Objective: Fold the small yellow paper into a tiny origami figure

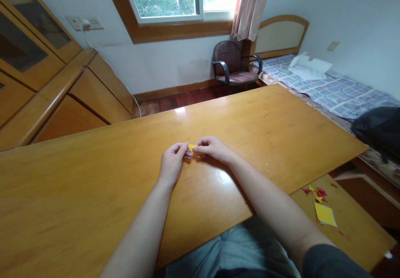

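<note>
A small folded piece of yellow paper point(191, 147) is held between my two hands, just above the wooden table point(93, 178). My left hand point(173, 157) pinches its left end between thumb and fingers. From the other side, my right hand point(214, 148) grips the right end, thumb on top. The fingers cover much of the paper, so its full folded shape is hidden.
On a lower wooden surface at the right lie a stack of yellow paper squares point(325, 214) and several small red and yellow folded pieces point(321, 192). Beyond the table are an office chair point(229, 61), a bed point(353, 90) and wooden cabinets point(96, 90).
</note>
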`<state>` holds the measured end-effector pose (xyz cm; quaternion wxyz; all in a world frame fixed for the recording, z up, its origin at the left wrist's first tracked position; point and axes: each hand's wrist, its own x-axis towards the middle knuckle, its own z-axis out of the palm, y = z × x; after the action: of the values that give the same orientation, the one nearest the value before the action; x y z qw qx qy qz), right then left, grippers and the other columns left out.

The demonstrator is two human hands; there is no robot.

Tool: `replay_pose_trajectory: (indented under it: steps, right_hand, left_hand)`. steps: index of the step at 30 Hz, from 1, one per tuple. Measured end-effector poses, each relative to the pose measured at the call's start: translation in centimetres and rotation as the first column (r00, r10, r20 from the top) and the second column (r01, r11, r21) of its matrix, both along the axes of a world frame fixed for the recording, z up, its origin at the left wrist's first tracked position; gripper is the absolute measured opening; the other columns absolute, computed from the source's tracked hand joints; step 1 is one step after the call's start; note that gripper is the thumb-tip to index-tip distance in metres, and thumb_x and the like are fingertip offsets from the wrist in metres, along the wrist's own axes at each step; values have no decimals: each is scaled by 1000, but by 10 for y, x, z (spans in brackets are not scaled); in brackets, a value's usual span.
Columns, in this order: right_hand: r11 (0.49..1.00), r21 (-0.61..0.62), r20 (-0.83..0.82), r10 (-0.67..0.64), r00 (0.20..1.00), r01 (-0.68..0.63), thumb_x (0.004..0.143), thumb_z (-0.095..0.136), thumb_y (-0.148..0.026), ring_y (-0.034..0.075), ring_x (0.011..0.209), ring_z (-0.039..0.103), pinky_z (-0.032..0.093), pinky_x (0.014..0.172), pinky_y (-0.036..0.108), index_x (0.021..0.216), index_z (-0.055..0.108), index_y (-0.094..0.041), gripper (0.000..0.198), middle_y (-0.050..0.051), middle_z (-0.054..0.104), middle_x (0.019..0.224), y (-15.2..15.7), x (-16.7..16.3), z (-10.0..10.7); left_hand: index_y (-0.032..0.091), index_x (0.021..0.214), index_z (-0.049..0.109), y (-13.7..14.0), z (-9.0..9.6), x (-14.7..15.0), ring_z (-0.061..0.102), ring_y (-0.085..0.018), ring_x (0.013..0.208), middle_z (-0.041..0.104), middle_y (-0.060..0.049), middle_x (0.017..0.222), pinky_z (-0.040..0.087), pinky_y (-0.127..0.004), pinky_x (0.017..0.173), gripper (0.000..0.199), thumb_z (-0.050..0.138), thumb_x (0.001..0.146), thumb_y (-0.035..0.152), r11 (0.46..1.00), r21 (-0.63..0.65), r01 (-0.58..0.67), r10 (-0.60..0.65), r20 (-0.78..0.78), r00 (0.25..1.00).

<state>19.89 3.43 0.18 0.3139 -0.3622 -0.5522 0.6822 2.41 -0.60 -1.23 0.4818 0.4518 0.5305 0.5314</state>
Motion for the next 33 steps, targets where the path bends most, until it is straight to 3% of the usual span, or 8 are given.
replay_pose_trajectory:
  steps: [8,15,33]
  right_hand:
    - [1000,-20,-24,-24,999,23,65,83,-43,9,56,55,42,57,23,74,66,-12,37,-1,63,61,1,1,-1]
    - [1000,7,-35,-7,999,7,66,83,-44,10,58,55,41,58,23,76,67,-12,37,-1,64,64,1,2,-2]
    - [999,-26,-38,31,999,-32,63,84,-45,9,56,53,38,56,22,75,64,-13,40,-2,62,61,-1,1,3]
  left_hand:
    - [15,73,67,-1,6,3,60,-13,59,66,-2,65,50,-23,59,34,71,77,48,999,-31,25,-22,110,994]
    - [15,82,69,-2,1,0,62,-13,63,69,-2,68,50,-23,60,26,76,75,39,998,-30,56,-54,55,997]
    - [18,70,67,-1,-1,-1,58,-12,62,64,1,64,46,-22,61,22,67,82,36,998,54,31,-30,-18,999]
